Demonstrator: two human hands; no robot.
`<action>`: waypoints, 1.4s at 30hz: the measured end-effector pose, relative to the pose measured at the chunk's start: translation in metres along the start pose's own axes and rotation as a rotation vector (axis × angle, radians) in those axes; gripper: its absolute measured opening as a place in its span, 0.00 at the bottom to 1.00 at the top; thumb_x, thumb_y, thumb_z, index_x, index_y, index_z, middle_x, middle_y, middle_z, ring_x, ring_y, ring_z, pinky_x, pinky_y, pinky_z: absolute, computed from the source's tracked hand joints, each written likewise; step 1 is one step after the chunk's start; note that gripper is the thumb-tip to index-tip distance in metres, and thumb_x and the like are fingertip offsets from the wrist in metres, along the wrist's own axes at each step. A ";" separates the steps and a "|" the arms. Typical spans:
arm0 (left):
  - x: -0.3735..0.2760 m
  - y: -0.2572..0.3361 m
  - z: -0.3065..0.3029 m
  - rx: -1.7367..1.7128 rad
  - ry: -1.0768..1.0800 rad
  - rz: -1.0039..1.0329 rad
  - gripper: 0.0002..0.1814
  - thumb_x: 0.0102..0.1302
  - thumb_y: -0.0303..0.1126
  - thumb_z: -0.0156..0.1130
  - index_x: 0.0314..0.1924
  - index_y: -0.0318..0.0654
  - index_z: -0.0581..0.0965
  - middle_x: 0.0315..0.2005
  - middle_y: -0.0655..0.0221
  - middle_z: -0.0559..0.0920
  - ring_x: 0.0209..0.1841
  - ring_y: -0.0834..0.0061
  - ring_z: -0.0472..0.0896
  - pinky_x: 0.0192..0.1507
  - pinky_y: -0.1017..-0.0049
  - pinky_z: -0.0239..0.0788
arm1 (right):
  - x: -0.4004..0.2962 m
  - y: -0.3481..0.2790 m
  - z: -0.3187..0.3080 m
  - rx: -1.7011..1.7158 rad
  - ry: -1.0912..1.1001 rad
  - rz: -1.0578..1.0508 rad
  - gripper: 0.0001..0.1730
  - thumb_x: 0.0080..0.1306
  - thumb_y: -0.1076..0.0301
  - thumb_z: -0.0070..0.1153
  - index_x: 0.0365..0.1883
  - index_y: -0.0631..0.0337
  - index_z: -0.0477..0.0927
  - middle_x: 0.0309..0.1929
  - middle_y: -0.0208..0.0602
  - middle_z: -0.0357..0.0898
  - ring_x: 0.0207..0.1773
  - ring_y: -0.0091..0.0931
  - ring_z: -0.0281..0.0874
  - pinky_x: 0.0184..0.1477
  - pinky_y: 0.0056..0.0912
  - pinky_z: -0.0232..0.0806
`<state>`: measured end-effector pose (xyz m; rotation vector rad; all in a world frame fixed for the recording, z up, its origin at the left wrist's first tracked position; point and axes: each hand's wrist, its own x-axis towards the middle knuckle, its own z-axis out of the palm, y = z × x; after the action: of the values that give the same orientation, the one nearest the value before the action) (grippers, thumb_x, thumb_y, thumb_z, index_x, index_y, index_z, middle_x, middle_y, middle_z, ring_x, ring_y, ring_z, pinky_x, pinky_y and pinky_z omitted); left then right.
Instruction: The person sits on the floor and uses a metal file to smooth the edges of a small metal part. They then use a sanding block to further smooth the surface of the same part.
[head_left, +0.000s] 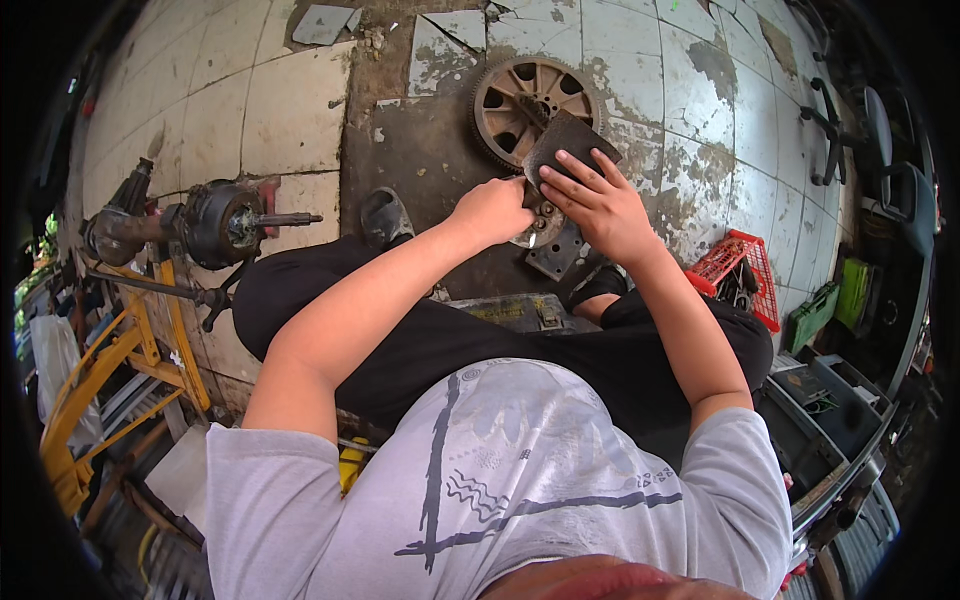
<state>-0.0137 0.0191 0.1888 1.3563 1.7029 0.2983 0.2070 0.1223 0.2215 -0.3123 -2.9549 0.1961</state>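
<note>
My left hand (495, 211) is closed on a round metal part with bolts (549, 221), its fingertips at the part's edge. A dark, flat, roughly square sheet or pad (570, 146) lies under the spread fingers of my right hand (598, 210), which presses on it; whether it grips the edge cannot be told. Just beyond, a rusty toothed flywheel (510, 124) with spoke-like ribs lies on the floor, partly covered by the dark sheet. Below the round part a grey metal plate with holes (556, 253) rests on the floor.
A tool case (517, 311) lies between my legs. To the right are a red plastic basket of tools (769, 281), a green case (814, 316) and grey trays (806, 427). At left an axle-like assembly (217, 225) sits on a yellow stand (142, 337). Floor tiles are broken (322, 25).
</note>
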 end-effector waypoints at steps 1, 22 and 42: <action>0.001 -0.001 -0.001 0.006 0.002 -0.002 0.26 0.65 0.40 0.65 0.57 0.30 0.82 0.43 0.40 0.90 0.51 0.39 0.88 0.57 0.48 0.81 | 0.002 0.001 -0.001 -0.025 0.013 0.044 0.29 0.68 0.69 0.61 0.68 0.46 0.87 0.80 0.21 0.77 0.87 0.31 0.66 0.85 0.57 0.60; 0.004 0.000 0.001 0.028 -0.024 -0.013 0.28 0.65 0.41 0.64 0.62 0.35 0.82 0.44 0.42 0.90 0.52 0.41 0.88 0.57 0.48 0.81 | 0.002 0.000 -0.001 0.032 0.007 0.019 0.28 0.68 0.69 0.60 0.67 0.47 0.88 0.77 0.23 0.80 0.86 0.32 0.68 0.85 0.59 0.60; 0.005 0.001 -0.001 0.004 -0.019 -0.010 0.27 0.65 0.40 0.64 0.61 0.33 0.82 0.44 0.40 0.90 0.51 0.41 0.89 0.57 0.48 0.80 | 0.004 0.002 -0.007 -0.083 0.025 0.134 0.25 0.70 0.66 0.61 0.65 0.44 0.89 0.77 0.19 0.80 0.86 0.30 0.68 0.86 0.56 0.59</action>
<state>-0.0142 0.0246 0.1873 1.3490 1.6949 0.2764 0.2044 0.1262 0.2285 -0.5208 -2.9237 0.0855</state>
